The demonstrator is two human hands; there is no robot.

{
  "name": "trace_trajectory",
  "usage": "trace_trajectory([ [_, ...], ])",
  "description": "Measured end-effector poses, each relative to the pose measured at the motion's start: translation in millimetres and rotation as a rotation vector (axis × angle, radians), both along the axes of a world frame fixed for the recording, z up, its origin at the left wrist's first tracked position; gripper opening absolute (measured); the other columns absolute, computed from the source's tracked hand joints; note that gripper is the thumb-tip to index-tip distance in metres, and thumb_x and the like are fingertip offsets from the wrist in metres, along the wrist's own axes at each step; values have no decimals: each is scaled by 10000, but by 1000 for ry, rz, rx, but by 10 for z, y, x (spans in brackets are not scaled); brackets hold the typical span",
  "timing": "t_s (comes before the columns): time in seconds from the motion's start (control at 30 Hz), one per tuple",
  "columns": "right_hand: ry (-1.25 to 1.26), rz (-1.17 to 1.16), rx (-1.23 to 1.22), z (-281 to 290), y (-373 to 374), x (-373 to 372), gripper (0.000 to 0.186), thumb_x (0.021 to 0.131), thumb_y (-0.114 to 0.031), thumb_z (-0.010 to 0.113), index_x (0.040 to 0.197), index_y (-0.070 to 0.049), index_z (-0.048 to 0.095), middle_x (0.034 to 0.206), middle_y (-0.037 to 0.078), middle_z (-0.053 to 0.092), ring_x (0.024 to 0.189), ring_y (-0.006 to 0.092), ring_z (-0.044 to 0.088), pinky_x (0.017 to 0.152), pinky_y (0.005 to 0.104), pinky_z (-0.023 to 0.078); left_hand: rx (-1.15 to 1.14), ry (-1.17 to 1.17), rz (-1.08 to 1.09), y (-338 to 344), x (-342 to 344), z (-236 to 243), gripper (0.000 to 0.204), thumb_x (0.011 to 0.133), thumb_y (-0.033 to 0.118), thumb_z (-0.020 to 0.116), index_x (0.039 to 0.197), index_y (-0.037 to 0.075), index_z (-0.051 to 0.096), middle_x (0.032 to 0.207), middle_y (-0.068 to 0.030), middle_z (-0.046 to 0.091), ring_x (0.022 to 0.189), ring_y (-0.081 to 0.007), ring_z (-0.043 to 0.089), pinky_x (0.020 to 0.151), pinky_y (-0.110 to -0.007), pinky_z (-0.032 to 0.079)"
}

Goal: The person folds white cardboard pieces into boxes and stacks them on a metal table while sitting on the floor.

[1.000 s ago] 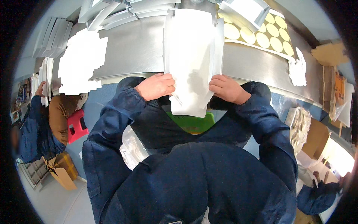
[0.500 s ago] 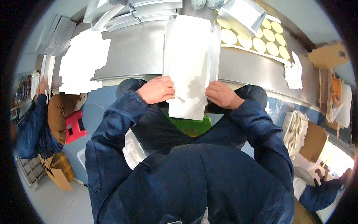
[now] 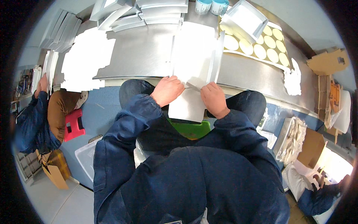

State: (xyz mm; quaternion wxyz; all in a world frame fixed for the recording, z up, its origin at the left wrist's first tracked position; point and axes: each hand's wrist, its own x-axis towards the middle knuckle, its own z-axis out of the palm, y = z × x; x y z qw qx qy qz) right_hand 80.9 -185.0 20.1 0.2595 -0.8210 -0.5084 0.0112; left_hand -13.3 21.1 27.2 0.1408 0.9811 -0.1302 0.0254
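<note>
Two bare hands are seen at the centre of the head view, both pressed on a flat white cardboard box blank [image 3: 194, 67] that lies across the near edge of the brushed steel table [image 3: 145, 56] and hangs over it toward the lap. The left hand [image 3: 167, 90] is closed on the blank's left edge, fingers curled over the fold line; the right hand [image 3: 214, 100] is clamped on the right side, fingertips meeting the left ones at a crease in the middle. The lower flap [image 3: 186, 108] is bent down below the table edge, just above a green object [image 3: 190, 128] on the lap.

By the look of it, a fold is being creased, with the box not yet erected. The next move would call for a firm pinch along the crease and the side panels being raised squarely.

Toward the top of the frame, a stack of flat white trays [image 3: 149, 11] is set on the table, with an open white box [image 3: 244, 18] at upper right, beside a sheet of round pale stickers [image 3: 261, 41]. At far left another person's sleeve in dark blue [image 3: 31, 115] is visible near a red stool [image 3: 74, 125].
</note>
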Motion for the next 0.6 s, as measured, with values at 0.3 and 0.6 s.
trace_trajectory([
  [0.3, -198, 124, -203, -56, -47, -29, 79, 698, -121, 552, 718, -48, 529, 753, 75, 536, 839, 248, 529, 742, 360, 468, -120, 27, 23, 24, -13, -28, 145, 786, 199, 603, 739, 63, 594, 736, -68, 554, 777, -259, 543, 688, -375, 459],
  [0.6, 521, 71, -207, 332, -213, 522, 438, 747, -74, 508, 1169, 14, 435, 1205, 207, 463, 1156, 359, 443, 960, 411, 394, -351, 323, 165, 62, 229, 285, 240, 814, 176, 621, 930, 47, 455, 844, -126, 547, 872, -308, 546, 739, -405, 445],
])
